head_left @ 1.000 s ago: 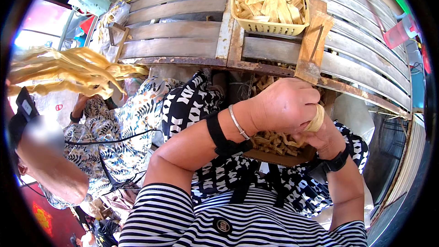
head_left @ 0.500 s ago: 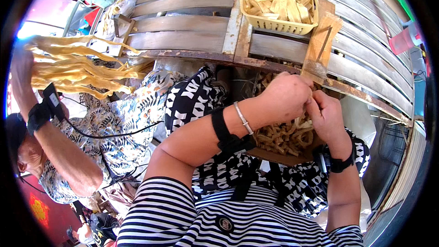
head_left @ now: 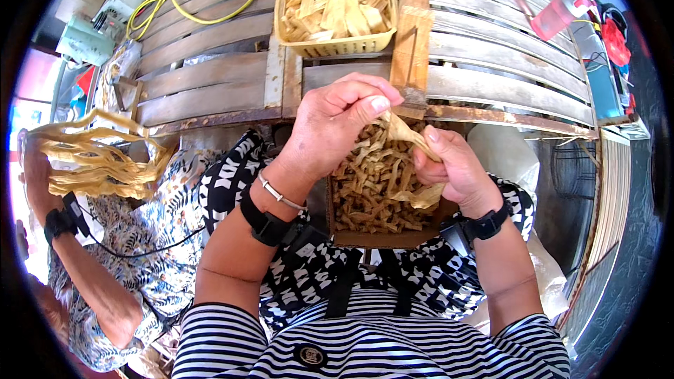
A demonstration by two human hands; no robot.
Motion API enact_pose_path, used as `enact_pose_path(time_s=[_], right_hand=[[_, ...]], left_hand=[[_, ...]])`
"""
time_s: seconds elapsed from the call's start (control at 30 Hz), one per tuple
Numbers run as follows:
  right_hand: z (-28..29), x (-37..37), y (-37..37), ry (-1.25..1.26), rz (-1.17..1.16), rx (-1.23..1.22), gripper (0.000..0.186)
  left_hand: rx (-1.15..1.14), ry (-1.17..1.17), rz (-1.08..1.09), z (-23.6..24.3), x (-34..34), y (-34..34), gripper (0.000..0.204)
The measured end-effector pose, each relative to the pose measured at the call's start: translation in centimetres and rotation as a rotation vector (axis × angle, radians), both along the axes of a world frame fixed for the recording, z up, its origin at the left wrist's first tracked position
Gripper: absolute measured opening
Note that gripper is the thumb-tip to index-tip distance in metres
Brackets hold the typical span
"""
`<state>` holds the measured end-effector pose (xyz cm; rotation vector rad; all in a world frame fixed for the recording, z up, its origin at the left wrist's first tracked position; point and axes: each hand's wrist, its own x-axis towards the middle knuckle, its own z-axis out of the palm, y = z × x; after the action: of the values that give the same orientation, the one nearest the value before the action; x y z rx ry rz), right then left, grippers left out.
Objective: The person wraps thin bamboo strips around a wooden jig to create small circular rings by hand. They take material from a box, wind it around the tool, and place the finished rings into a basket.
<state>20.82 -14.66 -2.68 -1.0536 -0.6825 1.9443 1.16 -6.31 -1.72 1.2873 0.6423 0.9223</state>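
Note:
Between my hands stretches a pale yellow dried strip [head_left: 411, 139], twisted and wrinkled; its exact kind I cannot tell. My left hand [head_left: 330, 123] pinches its upper end between thumb and fingers. Closed around its lower part is my right hand [head_left: 455, 172], and a loose, frayed end [head_left: 423, 196] hangs below that fist. Directly under both hands, a cardboard box [head_left: 379, 240] rests on my lap. It holds many short, curled brown pieces [head_left: 368, 200] of similar dried stuff.
On the slatted table [head_left: 225, 84] stand a yellow plastic basket [head_left: 337, 49] of flat dried pieces, a wooden board [head_left: 411, 42] and a pink bottle [head_left: 558, 12]. A yellow cable [head_left: 210, 17] lies farther left. At my left, a co-worker's hand [head_left: 35, 168] holds long yellow strips [head_left: 98, 158].
My hands have come away from the wooden board toward me and moved apart, with the strip now showing between them. The view has shifted right; the co-worker still holds the long strips.

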Motion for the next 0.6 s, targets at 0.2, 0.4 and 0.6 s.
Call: enact_pose_path(time_s=[0.2,0.4,0.6], right_hand=[[1.1,-1.2,0.6,-0.079,0.010,-0.142,0.035],[0.6,0.7,0.8,-0.425,-0.185,0.091,0.024],[-0.4,1.3,4.2,-0.865,-0.439,0.470,0.016]], left_hand=[[-0.450,-0.016,-0.333,-0.6,0.7,-0.6,0.017],[-0.451,-0.071,-0.103,-1.1,1.0,-0.6,0.011],[-0.248,0.150,0.069,-1.5,3.6,1.7,0.015]])
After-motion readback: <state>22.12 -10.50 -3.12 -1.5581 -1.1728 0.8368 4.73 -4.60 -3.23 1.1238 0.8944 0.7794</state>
